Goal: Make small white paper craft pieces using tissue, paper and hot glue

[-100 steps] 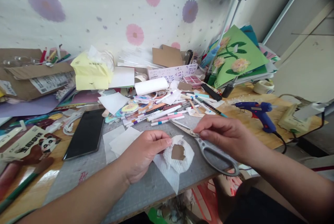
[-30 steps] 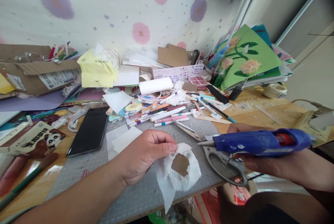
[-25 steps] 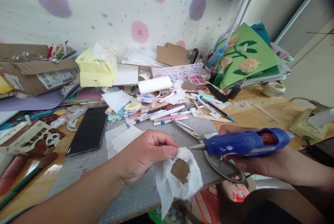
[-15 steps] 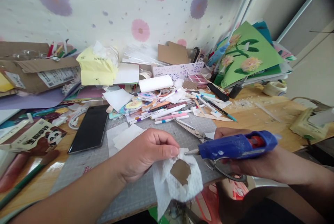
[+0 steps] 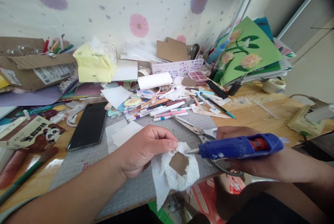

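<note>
Desk behind, a crosswise glue gun points left.

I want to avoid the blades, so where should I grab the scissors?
Probably by the grey handle, coming from your side: the scissors lie with blades toward the pens, handle nearest you. The glue gun in your right hand partly covers it.

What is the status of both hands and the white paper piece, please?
Left hand: pinching white paper piece by upper edge. Right hand: gripping blue glue gun, nozzle by paper's edge, contact unclear. Scissors lying partly behind gun.
</note>
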Tool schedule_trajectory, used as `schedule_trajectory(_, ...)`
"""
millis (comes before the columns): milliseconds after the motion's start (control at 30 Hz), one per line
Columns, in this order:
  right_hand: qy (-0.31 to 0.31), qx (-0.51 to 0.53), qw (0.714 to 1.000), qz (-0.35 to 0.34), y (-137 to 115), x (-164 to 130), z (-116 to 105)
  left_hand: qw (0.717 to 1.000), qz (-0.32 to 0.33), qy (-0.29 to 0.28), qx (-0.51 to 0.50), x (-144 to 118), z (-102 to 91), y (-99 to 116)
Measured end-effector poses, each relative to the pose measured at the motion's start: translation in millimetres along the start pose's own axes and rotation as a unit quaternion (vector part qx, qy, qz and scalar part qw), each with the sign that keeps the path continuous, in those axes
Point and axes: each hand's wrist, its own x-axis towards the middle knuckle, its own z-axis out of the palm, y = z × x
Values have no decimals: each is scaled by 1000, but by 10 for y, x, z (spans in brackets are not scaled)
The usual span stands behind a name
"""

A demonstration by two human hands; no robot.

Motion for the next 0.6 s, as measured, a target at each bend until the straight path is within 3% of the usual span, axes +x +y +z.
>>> schedule_trajectory(133, -34, 9, 999, -5, -16, 2, -25, 1000, -13, 17, -3, 19, -9, -21)
schedule_trajectory(400, -97, 67, 991, 68, -23, -11, -95, 998, 30, 37, 43, 25, -25, -7)
schedule_trajectory(600, -42, 92, 990, 97, 38, -9, -46, 997, 47, 15, 66, 12, -24, -5)
